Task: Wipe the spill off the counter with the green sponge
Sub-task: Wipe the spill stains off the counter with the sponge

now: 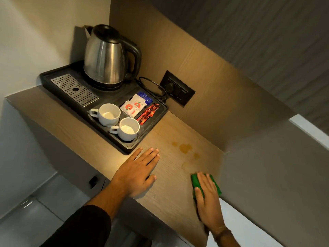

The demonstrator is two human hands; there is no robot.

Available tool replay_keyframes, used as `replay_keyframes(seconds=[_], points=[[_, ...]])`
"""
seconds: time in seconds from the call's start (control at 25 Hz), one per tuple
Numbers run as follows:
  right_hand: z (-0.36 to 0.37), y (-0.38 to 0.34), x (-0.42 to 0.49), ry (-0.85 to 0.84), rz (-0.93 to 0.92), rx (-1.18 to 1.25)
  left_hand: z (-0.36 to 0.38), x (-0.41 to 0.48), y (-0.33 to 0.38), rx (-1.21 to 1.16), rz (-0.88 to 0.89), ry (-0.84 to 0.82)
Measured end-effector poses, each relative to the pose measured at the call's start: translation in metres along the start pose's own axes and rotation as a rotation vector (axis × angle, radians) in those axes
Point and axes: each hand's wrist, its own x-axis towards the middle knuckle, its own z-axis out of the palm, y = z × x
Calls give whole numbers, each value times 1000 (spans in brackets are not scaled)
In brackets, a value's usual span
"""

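Black plastic is forming the tray [53,81] sitting at the left end of the wooden worktop [71,132], carrying a perforated metal grille [74,90], a steel kettle [105,57] on its base, two white cups [109,114] with handles pointing left, and sachets [135,105] in the right compartment. A cord [153,88] is running from the kettle base to a dark socket [178,88] on the back panel. Just in front of the tray, the left hand [137,172] is lying flat on the worktop, palm down, fingers spread wide and holding nothing, a dark sleeve [80,229] covering the forearm. To its right, amber drops of spill [186,148] are sitting on the worktop, between the tray and the right wall. Nearer the front edge, the sponge [195,182] is lying flat on the worktop, just short of the spill and apart from it. The right hand [207,195] is pressing down on the sponge with fingers extended over its top, green showing on both sides
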Motion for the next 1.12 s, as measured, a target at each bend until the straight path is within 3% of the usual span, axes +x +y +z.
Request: replay_keyframes(seconds=[0.16,0.24,0.36,0.44,0.56,0.64,0.76,0.88,1.0,1.12], points=[[-8,-11,94,64,291,44,-1,1,-1,12,10,-4],[5,-30,93,8,185,69,-1,1,0,12,4,-17],[1,-3,30,-70,-56,46,0,1,0,-1,-6,-6],[-12,20,39,-32,20,34,1,1,0,-1,-4,-5],[-10,-10,122,38,266,32,-1,1,-1,12,9,-14],[8,-39,128,-17,153,59,-3,1,0,11,3,-19],[13,-19,55,-106,-85,68,-2,1,1,19,-10,-10],[-4,18,61,-19,38,27,-2,0,1,27,-11,-11],[3,-20,130,15,215,17,-2,1,0,24,1,-16],[24,-45,97,-73,-49,67,-2,2,0,13,-6,-12]])
